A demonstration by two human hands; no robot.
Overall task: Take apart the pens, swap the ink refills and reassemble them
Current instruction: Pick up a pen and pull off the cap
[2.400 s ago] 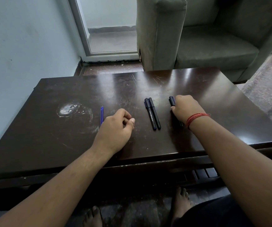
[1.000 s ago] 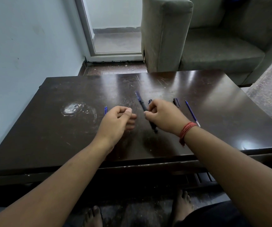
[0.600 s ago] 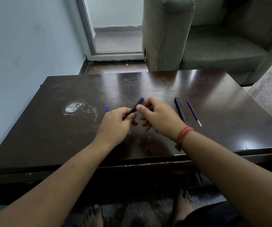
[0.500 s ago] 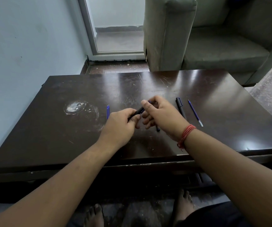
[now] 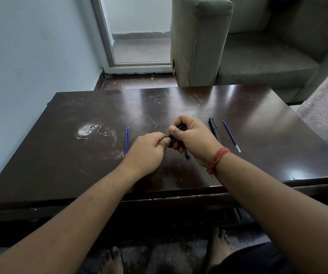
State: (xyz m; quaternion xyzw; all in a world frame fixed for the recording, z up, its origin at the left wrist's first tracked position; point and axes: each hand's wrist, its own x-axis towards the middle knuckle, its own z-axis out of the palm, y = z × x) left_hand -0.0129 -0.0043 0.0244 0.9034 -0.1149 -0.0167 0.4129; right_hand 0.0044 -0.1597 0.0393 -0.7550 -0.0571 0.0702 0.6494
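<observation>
Held pen [image 5: 179, 129]: above worktop middle, gripped at both ends.
Left hand [image 5: 148, 150]: pinches its near end.
Right hand [image 5: 193, 140]: curled round its far end.
Second pen [image 5: 214, 129]: lying right of hands.
Loose refill [image 5: 231, 136]: nearer right edge.
Refill pair [image 5: 127, 139]: left of hands.
Worktop [image 5: 258, 115]: dark, scratched.

probably home: sofa [image 5: 258, 56], coffee table [image 5: 238, 107]

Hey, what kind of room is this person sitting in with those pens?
Probably a living room at home: a grey-green upholstered armchair stands behind a low, scratched dark wooden coffee table, beside a glass door, and the person is barefoot.
</observation>
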